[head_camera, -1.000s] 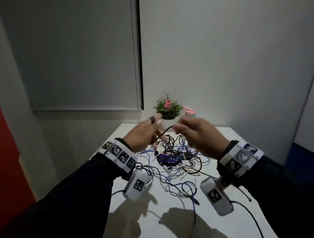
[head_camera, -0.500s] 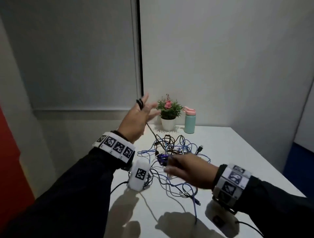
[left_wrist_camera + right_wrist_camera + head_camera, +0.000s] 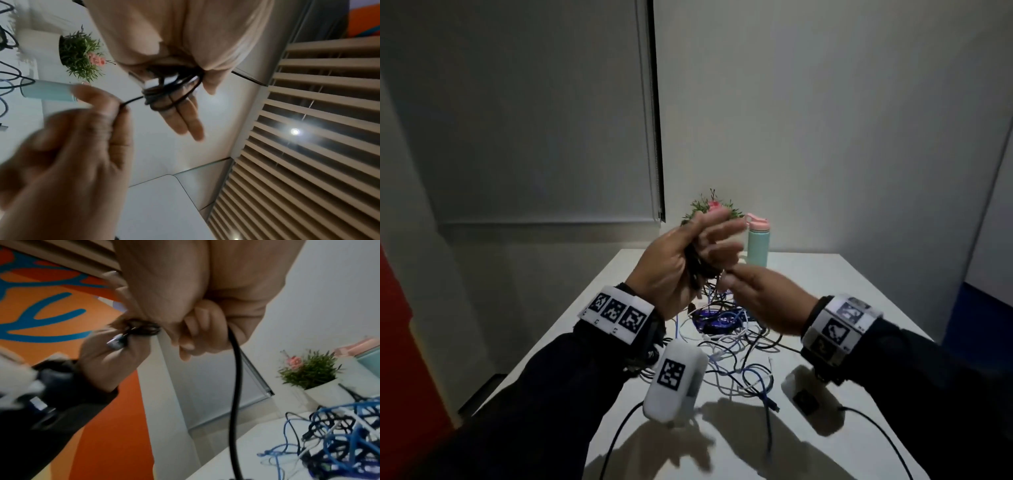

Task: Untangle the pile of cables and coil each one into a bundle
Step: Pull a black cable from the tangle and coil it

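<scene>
- Your black cable (image 3: pixel 164 95) sits in several loops round the straight fingers (image 3: pixel 185 120) of your left hand (image 3: pixel 674 270), held up above the pile (image 3: pixel 726 335); its metal plug lies against that hand
- Half a second ago your left hand was raised with only a strand or so on it and your right hand was down at the pile; now the right hand (image 3: pixel 763 301) is up beside the left, laying on another turn, so I judge the coil is growing, though cable still trails down to the pile
- Your right hand's fingers are curled, pinching the free run of the cable just beside the coil
- Your left thumb presses the loops against the palm while the fingers stay extended as a former
- The pile of blue, white and black cables remains knotted on the table (image 3: pixel 859 274), so most of the task lies ahead
- Beyond the pile stands a white pot holding a small plant (image 3: pixel 308 369); beside it a closed teal bottle (image 3: pixel 756 246), contents unseen
</scene>
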Demonstrator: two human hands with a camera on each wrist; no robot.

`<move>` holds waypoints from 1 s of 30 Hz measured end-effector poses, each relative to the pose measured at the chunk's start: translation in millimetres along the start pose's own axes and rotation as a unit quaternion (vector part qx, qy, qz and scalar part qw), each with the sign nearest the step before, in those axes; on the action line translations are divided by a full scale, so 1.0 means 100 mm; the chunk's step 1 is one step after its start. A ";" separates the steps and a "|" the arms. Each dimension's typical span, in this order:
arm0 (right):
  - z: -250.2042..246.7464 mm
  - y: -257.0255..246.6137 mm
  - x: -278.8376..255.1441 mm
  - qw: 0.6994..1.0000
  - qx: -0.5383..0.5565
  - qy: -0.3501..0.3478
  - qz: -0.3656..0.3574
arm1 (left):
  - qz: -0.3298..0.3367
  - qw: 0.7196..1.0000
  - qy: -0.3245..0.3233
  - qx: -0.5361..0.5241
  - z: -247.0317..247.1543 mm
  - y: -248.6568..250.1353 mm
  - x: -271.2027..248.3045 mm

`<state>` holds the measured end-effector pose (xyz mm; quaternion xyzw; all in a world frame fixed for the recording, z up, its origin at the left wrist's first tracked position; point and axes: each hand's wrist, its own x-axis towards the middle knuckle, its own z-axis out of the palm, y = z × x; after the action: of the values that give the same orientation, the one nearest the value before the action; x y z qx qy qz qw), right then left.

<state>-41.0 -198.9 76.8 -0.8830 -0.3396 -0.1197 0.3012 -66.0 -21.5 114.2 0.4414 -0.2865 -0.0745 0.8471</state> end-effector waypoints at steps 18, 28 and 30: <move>-0.34 -0.12 0.12 0.985 0.018 0.170 -0.034 | -0.103 0.977 -0.020 0.184 -0.16 0.02 -0.05; 0.08 -0.33 -0.08 0.998 -0.026 -0.045 -0.047 | 0.075 0.931 0.182 0.306 -0.30 0.12 0.09; -0.13 -0.39 0.00 0.995 -0.041 0.041 -0.083 | 0.028 0.883 0.157 0.442 -0.40 0.05 0.03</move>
<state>-67.4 -183.6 104.3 -0.8578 -0.3937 -0.1944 0.2670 -42.4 8.6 101.0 0.7678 -0.1656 0.1543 0.5994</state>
